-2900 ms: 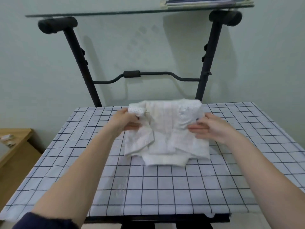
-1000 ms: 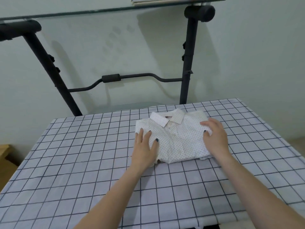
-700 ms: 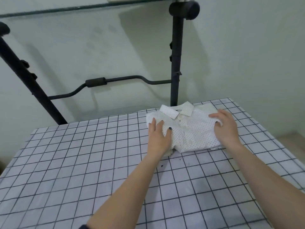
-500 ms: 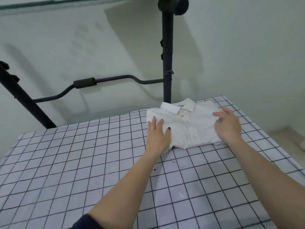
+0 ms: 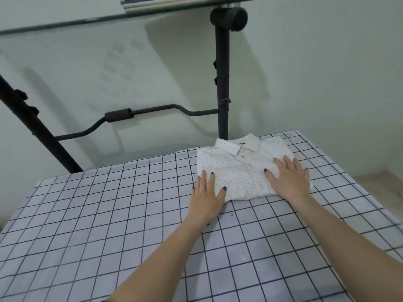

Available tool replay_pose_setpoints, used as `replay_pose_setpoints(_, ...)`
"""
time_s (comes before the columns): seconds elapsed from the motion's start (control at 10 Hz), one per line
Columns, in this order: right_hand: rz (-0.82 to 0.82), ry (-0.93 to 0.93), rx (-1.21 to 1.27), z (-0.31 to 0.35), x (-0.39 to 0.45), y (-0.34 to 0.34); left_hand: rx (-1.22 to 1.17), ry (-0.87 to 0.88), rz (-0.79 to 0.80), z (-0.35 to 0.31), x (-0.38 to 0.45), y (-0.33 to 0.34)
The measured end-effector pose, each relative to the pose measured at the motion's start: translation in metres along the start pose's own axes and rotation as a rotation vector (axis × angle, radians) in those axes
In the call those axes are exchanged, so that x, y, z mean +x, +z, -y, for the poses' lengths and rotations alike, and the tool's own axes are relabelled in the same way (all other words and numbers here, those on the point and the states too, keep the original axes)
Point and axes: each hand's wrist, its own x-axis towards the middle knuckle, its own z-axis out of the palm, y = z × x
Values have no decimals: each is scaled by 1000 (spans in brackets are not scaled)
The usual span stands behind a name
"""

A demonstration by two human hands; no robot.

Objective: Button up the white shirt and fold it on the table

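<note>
On the checked surface (image 5: 109, 225), white shirt (image 5: 242, 168) lies buttoned and folded; left hand (image 5: 206, 198) and right hand (image 5: 290, 177) press flat, fingers spread; task appears essentially complete.

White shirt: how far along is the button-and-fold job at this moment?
Done: the white shirt lies folded into a compact rectangle, collar up, placket closed, near the far right corner of the checked tablecloth. In hand: left hand and right hand rest flat on it, pressing. Left: apparently only letting go.
</note>
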Motion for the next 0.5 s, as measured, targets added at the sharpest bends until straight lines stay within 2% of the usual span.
replay_pose_setpoints(0.1, 28, -43, -19, 17, -17, -11, 40, -10, 71, 6, -15, -15)
replay_pose_setpoints(0.2, 92, -184, 17, 42, -32, -13, 118, -62, 131, 6, -20, -34)
replay_pose_setpoints(0.3, 176, -247, 147, 74, -54, -28, 81, -110, 58, 9, -38, -66)
replay_pose_setpoints(0.4, 275, -319, 434, 108, -69, -52, -215, -106, 58, 19, -54, -105)
replay_pose_setpoints(0.5, 362, -384, 644, 137, -85, -80, -616, -60, 131, 27, -73, -144)
